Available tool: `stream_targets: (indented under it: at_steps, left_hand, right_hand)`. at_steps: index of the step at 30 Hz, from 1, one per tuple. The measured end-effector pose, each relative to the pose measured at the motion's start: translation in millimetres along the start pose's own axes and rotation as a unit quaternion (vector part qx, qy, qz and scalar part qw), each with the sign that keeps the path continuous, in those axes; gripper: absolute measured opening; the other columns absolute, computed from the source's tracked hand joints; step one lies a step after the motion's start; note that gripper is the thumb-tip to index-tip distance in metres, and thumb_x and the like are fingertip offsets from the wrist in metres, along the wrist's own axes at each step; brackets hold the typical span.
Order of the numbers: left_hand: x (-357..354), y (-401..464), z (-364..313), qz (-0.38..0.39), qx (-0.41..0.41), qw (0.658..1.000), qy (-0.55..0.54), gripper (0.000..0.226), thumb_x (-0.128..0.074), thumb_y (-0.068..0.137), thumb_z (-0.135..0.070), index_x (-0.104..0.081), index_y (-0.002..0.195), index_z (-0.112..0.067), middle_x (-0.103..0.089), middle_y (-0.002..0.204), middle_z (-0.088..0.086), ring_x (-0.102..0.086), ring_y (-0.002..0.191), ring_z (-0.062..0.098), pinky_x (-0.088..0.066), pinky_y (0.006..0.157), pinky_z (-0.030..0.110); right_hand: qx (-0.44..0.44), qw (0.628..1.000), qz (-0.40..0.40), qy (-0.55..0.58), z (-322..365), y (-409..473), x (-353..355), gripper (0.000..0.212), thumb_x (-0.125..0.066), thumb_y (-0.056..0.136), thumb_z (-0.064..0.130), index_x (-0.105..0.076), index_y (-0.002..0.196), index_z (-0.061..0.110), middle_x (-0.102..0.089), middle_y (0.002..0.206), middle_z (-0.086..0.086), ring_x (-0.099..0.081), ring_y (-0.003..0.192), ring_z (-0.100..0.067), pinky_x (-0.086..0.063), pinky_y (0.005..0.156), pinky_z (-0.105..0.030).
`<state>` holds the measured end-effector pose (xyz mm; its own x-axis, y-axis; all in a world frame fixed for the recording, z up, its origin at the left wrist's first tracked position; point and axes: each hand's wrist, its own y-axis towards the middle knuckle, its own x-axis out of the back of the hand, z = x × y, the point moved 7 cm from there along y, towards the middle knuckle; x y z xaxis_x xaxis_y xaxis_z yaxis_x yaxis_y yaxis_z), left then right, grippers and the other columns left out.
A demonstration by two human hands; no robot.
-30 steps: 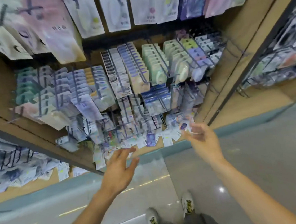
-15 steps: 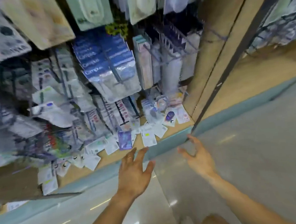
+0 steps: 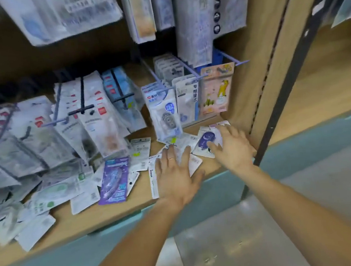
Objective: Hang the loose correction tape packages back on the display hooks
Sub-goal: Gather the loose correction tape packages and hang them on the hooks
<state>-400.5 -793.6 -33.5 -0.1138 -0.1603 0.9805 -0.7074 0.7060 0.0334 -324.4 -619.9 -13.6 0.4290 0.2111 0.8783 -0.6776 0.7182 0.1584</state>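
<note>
Loose correction tape packages lie scattered on the wooden bottom shelf (image 3: 134,203). My left hand (image 3: 175,173) rests flat, fingers spread, on white packages (image 3: 195,164) near the shelf's front. My right hand (image 3: 230,146) lies open on a white package with a purple dispenser (image 3: 203,142) at the shelf's right end. A long purple package (image 3: 114,179) lies left of my left hand. Above, packages hang from display hooks (image 3: 190,71), among them a white and blue one (image 3: 165,114) and a peach one (image 3: 217,90). Neither hand has closed on anything.
A wooden upright with a dark slotted rail (image 3: 282,92) bounds the shelf on the right. A teal plinth (image 3: 218,191) runs under the shelf. Packed rows of hanging packages (image 3: 42,135) fill the left side, with bigger packs (image 3: 62,15) above. Grey floor (image 3: 224,246) lies below.
The view has dropped low and close to the bottom shelf. Both hands reached forward from the air in front of the shelf and now lie on the loose packages.
</note>
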Motion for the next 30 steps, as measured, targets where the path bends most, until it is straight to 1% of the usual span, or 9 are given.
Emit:
stream_targets:
  at_steps: [4, 7, 10, 14, 19, 21, 23, 25, 30]
  left_hand:
    - [-4.8, -3.1, 18.7, -0.087, 0.031, 0.996, -0.007, 0.095, -0.046, 0.082, -0.081, -0.05, 0.151, -0.015, -0.05, 0.153, 0.021, -0.043, 0.145, 0.04, -0.034, 0.119, 0.06]
    - [-0.9, -5.8, 30.8, -0.092, 0.012, 0.996, -0.003, 0.099, -0.041, 0.079, -0.084, -0.052, 0.149, -0.014, -0.048, 0.154, 0.022, -0.042, 0.146, 0.039, -0.034, 0.12, 0.057]
    - [0.9, -3.8, 45.0, -0.05, 0.001, 0.999, 0.0, 0.116, -0.023, 0.073, -0.094, -0.043, 0.157, -0.017, -0.038, 0.162, 0.021, -0.031, 0.152, 0.037, -0.025, 0.125, 0.053]
    - [6.7, -2.1, 64.7, -0.063, -0.011, 0.997, 0.035, 0.108, -0.02, 0.079, -0.088, -0.045, 0.156, -0.016, -0.039, 0.161, 0.023, -0.034, 0.149, 0.039, -0.028, 0.123, 0.053]
    - [20.5, -18.6, 58.5, -0.244, -0.115, 0.95, 0.154, 0.054, -0.051, 0.099, -0.055, -0.073, 0.12, -0.01, -0.065, 0.121, 0.015, -0.058, 0.107, 0.035, -0.048, 0.093, 0.046]
    - [26.8, -23.6, 49.2, -0.286, -0.139, 0.933, 0.167, 0.03, -0.073, 0.093, -0.035, -0.074, 0.112, -0.012, -0.066, 0.106, 0.011, -0.055, 0.096, 0.032, -0.043, 0.081, 0.044]
    - [34.0, -26.0, 41.0, -0.294, -0.125, 0.933, 0.165, 0.029, -0.082, 0.08, -0.018, -0.073, 0.107, -0.013, -0.065, 0.096, 0.01, -0.053, 0.089, 0.032, -0.043, 0.076, 0.042]
    - [43.4, -27.7, 35.6, -0.304, -0.1, 0.939, 0.125, 0.026, -0.082, 0.077, -0.012, -0.071, 0.101, -0.013, -0.065, 0.089, 0.008, -0.059, 0.081, 0.031, -0.046, 0.071, 0.041]
    - [56.3, -45.2, 27.9, -0.314, -0.016, 0.945, -0.089, 0.024, -0.075, 0.091, -0.015, -0.071, 0.114, -0.011, -0.068, 0.092, 0.009, -0.067, 0.076, 0.033, -0.055, 0.061, 0.041]
  right_hand:
    - [0.217, 0.975, 0.029, 0.024, 54.7, -18.0, -29.9, 0.073, -0.061, 0.077, 0.012, -0.049, 0.149, 0.017, -0.051, 0.149, -0.009, -0.044, 0.137, -0.035, -0.036, 0.113, -0.04]
    - [0.205, 0.971, 0.124, -0.007, 75.4, -13.1, -47.6, 0.077, -0.052, 0.084, 0.005, -0.037, 0.157, 0.023, -0.039, 0.161, -0.002, -0.033, 0.146, -0.029, -0.032, 0.118, -0.036]
    - [0.2, 0.968, 0.146, -0.048, 83.3, -10.9, -46.0, 0.064, -0.051, 0.092, 0.012, -0.044, 0.154, 0.024, -0.039, 0.158, -0.003, -0.033, 0.144, -0.029, -0.029, 0.118, -0.033]
    - [0.218, 0.957, 0.162, -0.1, 71.5, -16.6, -38.6, 0.074, -0.062, 0.087, 0.011, -0.04, 0.156, 0.026, -0.041, 0.147, -0.002, -0.04, 0.135, -0.028, -0.042, 0.104, -0.036]
    - [0.218, 0.961, 0.074, -0.152, 65.3, -9.3, -28.6, 0.037, -0.061, 0.092, 0.013, -0.062, 0.13, 0.015, -0.054, 0.124, -0.007, -0.055, 0.117, -0.031, -0.051, 0.083, -0.04]
    - [0.225, 0.958, -0.001, -0.176, 70.9, -11.3, -24.1, 0.021, -0.071, 0.087, 0.008, -0.07, 0.107, 0.013, -0.062, 0.103, -0.005, -0.063, 0.098, -0.031, -0.053, 0.069, -0.039]
    - [0.226, 0.959, -0.083, -0.147, 79.6, -20.3, -16.7, 0.017, -0.081, 0.079, 0.006, -0.072, 0.09, 0.013, -0.065, 0.085, -0.003, -0.064, 0.081, -0.03, -0.052, 0.061, -0.036]
    - [0.206, 0.965, -0.143, -0.082, 88.4, -35.9, -6.1, 0.005, -0.076, 0.087, 0.013, -0.071, 0.087, 0.013, -0.067, 0.081, -0.003, -0.063, 0.08, -0.03, -0.051, 0.065, -0.037]
    - [0.022, 0.982, -0.145, 0.119, 66.8, -48.0, -4.0, 0.013, -0.066, 0.097, 0.027, -0.074, 0.094, 0.018, -0.076, 0.084, -0.002, -0.071, 0.081, -0.027, -0.056, 0.076, -0.042]
